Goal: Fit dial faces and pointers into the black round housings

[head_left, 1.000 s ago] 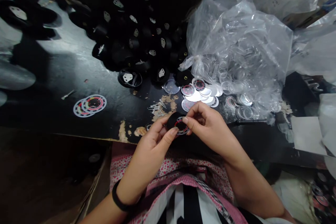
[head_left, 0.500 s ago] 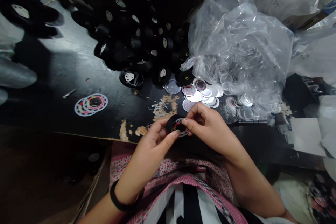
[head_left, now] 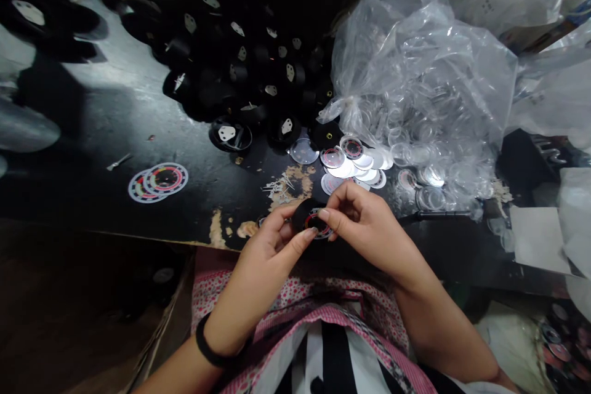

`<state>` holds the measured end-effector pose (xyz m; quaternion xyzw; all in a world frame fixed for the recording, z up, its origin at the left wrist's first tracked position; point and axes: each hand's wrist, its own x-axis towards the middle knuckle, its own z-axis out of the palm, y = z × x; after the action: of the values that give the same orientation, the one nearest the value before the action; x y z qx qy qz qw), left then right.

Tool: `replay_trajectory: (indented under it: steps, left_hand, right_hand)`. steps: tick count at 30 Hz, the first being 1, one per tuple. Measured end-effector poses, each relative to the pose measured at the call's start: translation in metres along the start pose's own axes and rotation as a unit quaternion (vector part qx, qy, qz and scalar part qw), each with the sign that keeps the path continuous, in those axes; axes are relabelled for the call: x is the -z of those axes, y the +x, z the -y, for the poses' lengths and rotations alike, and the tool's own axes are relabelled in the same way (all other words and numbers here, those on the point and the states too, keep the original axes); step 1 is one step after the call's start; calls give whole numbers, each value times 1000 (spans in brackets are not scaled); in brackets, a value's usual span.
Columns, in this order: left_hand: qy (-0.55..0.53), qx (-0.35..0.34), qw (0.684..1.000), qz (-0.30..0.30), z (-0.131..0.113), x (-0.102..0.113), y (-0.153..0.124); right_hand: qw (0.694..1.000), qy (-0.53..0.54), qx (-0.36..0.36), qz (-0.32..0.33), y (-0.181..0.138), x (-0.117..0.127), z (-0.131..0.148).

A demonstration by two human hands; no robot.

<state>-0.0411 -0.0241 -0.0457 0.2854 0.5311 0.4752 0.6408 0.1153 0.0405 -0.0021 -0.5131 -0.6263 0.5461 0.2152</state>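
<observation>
Close to the table's front edge, a round black gauge point(head_left: 303, 215) with a printed red-and-grey dial face is held between both hands. My left hand point(head_left: 277, 249) is closed around its left side, thumb on the rim of the dial. On the other side my right hand point(head_left: 357, 215) pinches the gauge, its thumb and fingertips at the upper right of the dial. Whether a small part sits in the right fingertips cannot be seen. Just beyond the hands lie a small pile of thin white pointers point(head_left: 279, 186) and a heap of dial discs point(head_left: 344, 169).
Many black gauge housings point(head_left: 231, 134) crowd the back of the black table point(head_left: 101, 135). Two overlapping printed dials point(head_left: 165, 179) and one loose pointer point(head_left: 119, 162) lie at left. A plastic bag point(head_left: 415, 43) with clear round lenses point(head_left: 431, 172) fills the right, near a white card point(head_left: 538, 239).
Both hands keep almost the same grip on the gauge, with only tiny finger shifts. The view has moved very slightly; the table items stay where they were.
</observation>
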Motion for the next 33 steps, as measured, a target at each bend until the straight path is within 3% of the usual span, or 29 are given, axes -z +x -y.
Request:
replay_trajectory:
  steps: [6,10,13,17,22,27,31,33]
  left_hand:
    - [58,-37,997,-22,2,1,-1]
    - [-68,28,997,-1,3,2,0]
    - [-158,65,985,-13,1,2,0]
    - [-182,76,980,-37,-2,0,-1]
    - [-165,33,984,-54,1,0,-1]
    - [-170,1,982,-79,7,-1,0]
    - [-199,34,978,-43,2,-4,-2]
    - [-211,55,976,-24,-2,-6,-4]
  right_hand:
    - [1000,9,-25,3,1,-1,3]
    - [997,72,-21,13,2,7,1]
    - [987,158,-10,-15,0,17,-2]
    - [976,216,-6,-32,-3,20,-6]
    - [962,273,-8,-11,-3,11,-7]
    - [965,259,-6,-26,0,12,-12]
    - [980,178,14,-84,-2,17,-13]
    - [989,122,23,-80,-4,13,-6]
